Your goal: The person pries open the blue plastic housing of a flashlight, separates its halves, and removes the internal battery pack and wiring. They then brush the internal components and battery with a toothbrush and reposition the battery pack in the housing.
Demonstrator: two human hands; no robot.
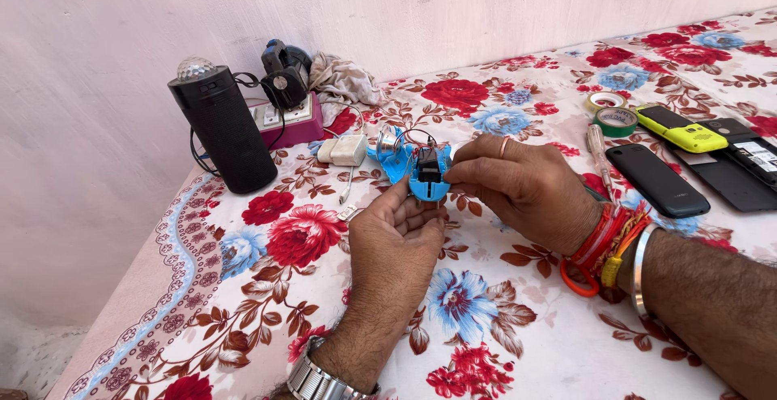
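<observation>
Nearest the viewer, the left hand (396, 242) rises from the near edge of the bed (550, 351), which is spread with a flowered sheet. Its grip is closed from below on a small blue plastic shell (426, 175) that carries a black part and thin wires. The right hand (518, 183) comes in from the right side, its grip pinched shut on the right edge of the same shell. As a judgement, the work goes best with the left hand steadying the shell while the right fingers (461, 172) move lightly, so the wires are not strained.

The shell is the only thing here that holds anything; a second blue piece (388, 153) lies just behind it.

Farther right lie a screwdriver (597, 147), a black phone (655, 180), a yellow phone (678, 129) and tape rolls (611, 112). Toward the far left corner stand a white adapter (343, 150), a black speaker (222, 129) and a pink socket board (291, 121).
</observation>
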